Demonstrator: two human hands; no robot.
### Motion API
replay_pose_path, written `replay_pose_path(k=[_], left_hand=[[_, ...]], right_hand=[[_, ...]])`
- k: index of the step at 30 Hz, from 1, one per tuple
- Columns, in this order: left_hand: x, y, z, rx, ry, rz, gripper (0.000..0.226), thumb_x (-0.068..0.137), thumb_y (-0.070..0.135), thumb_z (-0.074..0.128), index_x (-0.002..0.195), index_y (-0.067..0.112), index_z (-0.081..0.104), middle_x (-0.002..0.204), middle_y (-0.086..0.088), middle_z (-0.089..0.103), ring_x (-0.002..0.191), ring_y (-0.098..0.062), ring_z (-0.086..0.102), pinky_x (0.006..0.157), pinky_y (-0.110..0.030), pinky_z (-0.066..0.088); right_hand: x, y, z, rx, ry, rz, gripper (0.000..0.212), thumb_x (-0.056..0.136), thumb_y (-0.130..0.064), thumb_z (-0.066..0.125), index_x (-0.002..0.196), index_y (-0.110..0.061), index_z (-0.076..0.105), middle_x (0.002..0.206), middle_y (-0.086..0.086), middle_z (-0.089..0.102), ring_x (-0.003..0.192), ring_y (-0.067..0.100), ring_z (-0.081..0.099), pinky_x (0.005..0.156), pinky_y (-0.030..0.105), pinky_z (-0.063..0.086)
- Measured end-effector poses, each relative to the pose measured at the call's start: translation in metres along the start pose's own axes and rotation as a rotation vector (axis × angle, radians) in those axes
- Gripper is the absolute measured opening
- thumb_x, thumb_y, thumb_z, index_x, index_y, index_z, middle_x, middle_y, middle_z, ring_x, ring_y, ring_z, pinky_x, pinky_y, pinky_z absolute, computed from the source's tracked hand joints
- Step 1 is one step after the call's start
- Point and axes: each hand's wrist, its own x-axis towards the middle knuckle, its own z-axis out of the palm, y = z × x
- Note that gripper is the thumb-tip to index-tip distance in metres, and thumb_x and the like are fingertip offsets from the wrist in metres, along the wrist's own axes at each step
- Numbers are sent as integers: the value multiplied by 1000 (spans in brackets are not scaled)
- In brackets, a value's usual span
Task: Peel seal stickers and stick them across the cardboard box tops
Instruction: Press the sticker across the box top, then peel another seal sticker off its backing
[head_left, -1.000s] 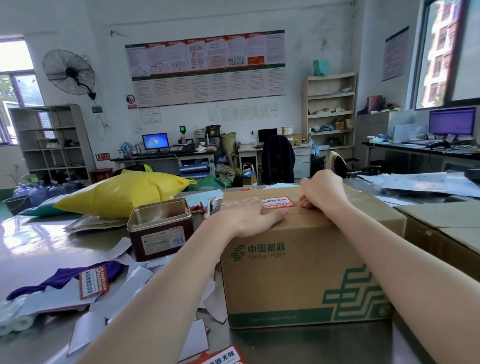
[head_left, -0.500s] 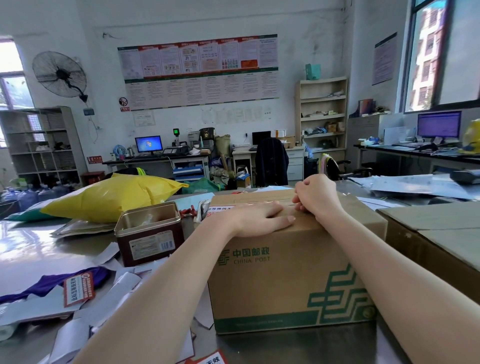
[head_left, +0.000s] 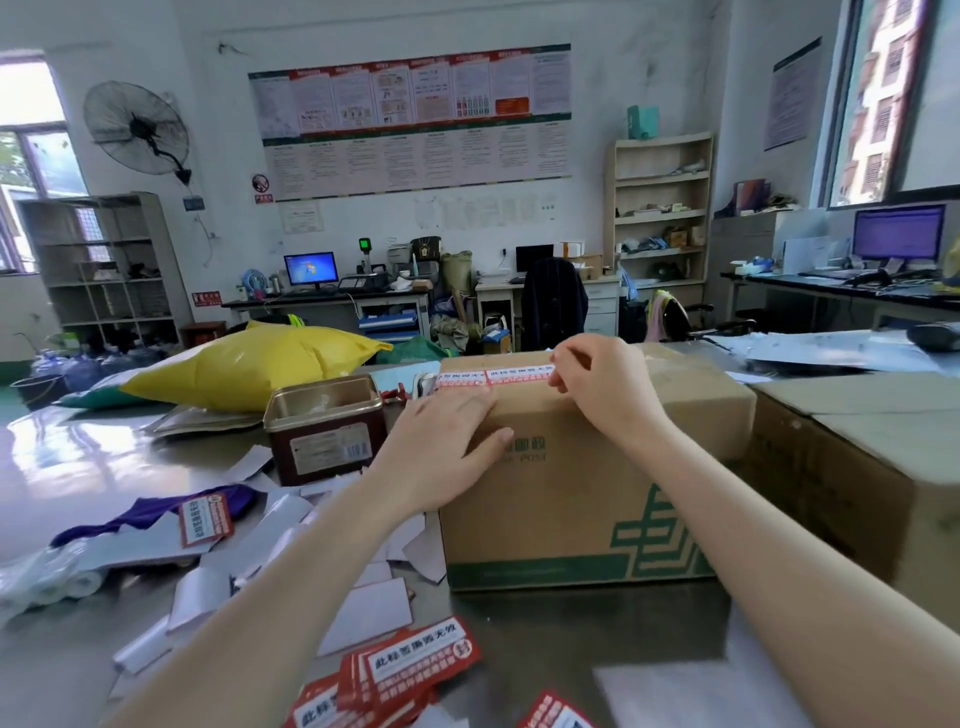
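Observation:
A brown cardboard box with green postal print stands on the steel table in front of me. Two red-and-white seal stickers lie end to end across its top. My left hand lies flat over the box's near top edge, fingers straight, just below the stickers. My right hand is on the box top with curled fingers, and its fingertips pinch the right end of the sticker strip. A stack of unpeeled red stickers lies on the table near me.
A red-brown open tin stands left of the box, with a yellow bag behind it. White backing scraps and a loose sticker litter the table. A second cardboard box sits close on the right.
My left hand slid off the box top toward the near edge, uncovering the stickers. My right hand went from a fist on the box top to fingertips at the strip's right end.

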Motion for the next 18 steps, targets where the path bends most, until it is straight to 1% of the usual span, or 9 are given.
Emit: replay_pose_path(k=[3, 5, 7, 9, 12, 14, 16, 18], left_hand=[[-30, -2, 12, -121, 142, -57, 51, 96, 43, 36, 141, 20, 34, 149, 1, 33, 138, -13, 26, 113, -40, 25], [-48, -1, 20, -173, 224, -93, 47, 95, 34, 42, 139, 16, 39, 150, -1, 30, 139, -15, 25, 113, -39, 26], [-64, 1, 28, -201, 277, -105, 42, 94, 22, 47, 135, 13, 44, 148, -4, 32, 137, -17, 29, 109, -37, 27], [-76, 0, 37, -238, 274, -119, 40, 92, 13, 50, 131, 11, 46, 141, -6, 39, 130, -19, 37, 105, -35, 33], [-96, -5, 58, -261, 137, -173, 41, 89, 5, 48, 129, 12, 47, 131, -5, 47, 122, -21, 46, 100, -36, 40], [-105, -12, 72, -285, 51, -265, 45, 89, 2, 46, 132, 13, 45, 130, -5, 48, 119, -20, 48, 96, -34, 43], [-110, -19, 82, -307, 36, -366, 44, 88, 2, 44, 131, 13, 46, 127, -7, 50, 114, -21, 51, 91, -34, 45], [-111, -25, 89, -355, 55, -431, 40, 88, 2, 44, 126, 12, 49, 122, -8, 53, 109, -21, 52, 88, -32, 45]], right_hand=[[-32, -16, 8, 96, 101, -67, 24, 93, -16, 49, 83, -3, 67, 68, 2, 67, 64, 16, 63, 63, 28, 51], [-55, -19, 17, 125, 107, -85, 24, 93, -17, 49, 83, -5, 67, 65, 1, 66, 59, 12, 62, 59, 25, 50], [-74, -17, 28, 160, 71, -58, 22, 93, -18, 49, 84, -8, 66, 64, -1, 66, 58, 9, 61, 60, 21, 50], [-90, -13, 41, 189, -7, -21, 18, 93, -19, 49, 88, -13, 65, 65, -3, 65, 58, 7, 61, 61, 17, 50], [-110, -1, 60, 174, -193, 19, 16, 93, -19, 51, 89, -15, 66, 67, -4, 66, 61, 5, 62, 65, 18, 53], [-119, 7, 72, 129, -401, 19, 16, 91, -24, 54, 91, -17, 68, 74, -6, 68, 69, 4, 64, 71, 22, 53], [-126, 12, 84, 93, -645, -1, 20, 87, -31, 61, 101, -19, 68, 89, -9, 69, 81, 1, 62, 78, 21, 51], [-133, 13, 91, 82, -837, 29, 38, 81, -37, 66, 117, -27, 60, 109, -12, 63, 94, -1, 57, 84, 18, 46]])
